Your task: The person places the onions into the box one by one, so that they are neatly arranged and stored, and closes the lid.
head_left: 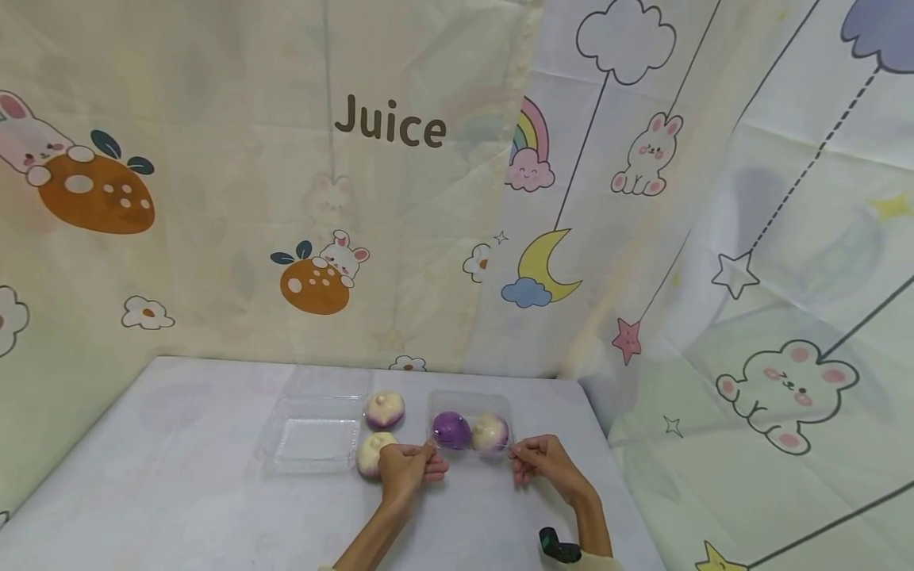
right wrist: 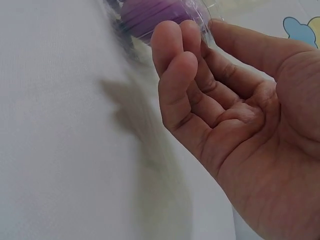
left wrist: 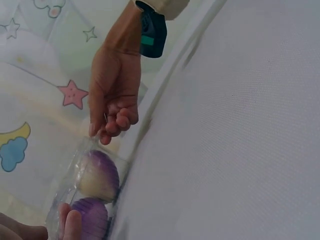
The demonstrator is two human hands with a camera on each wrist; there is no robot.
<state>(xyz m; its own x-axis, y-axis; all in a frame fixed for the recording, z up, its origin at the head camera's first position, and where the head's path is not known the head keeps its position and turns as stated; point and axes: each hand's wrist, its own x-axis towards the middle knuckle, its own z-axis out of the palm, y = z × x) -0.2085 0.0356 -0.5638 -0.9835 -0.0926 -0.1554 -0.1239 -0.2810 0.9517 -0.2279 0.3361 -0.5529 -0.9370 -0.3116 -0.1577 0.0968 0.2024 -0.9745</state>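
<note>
A clear plastic box (head_left: 471, 399) holds two purple-and-white turnips, one showing mostly its purple side (head_left: 451, 429), the other mostly its pale side (head_left: 490, 433). My left hand (head_left: 407, 472) pinches the box's near left corner between thumb and index finger. At the near right corner, the thumb and index finger of my right hand (head_left: 548, 466) pinch the plastic edge, other fingers loosely curled. In the left wrist view, the right hand (left wrist: 116, 95) reaches the box's end. The right wrist view shows the right palm (right wrist: 240, 110) close to a purple turnip (right wrist: 155, 17) behind the plastic.
Two more turnips stand left of the box: one farther back (head_left: 385, 410), one partly hidden behind the left hand (head_left: 371, 454). A second clear plastic container (head_left: 317, 444) lies open beside them. Printed curtains (head_left: 286, 198) hang behind and right of the white table (head_left: 214, 492).
</note>
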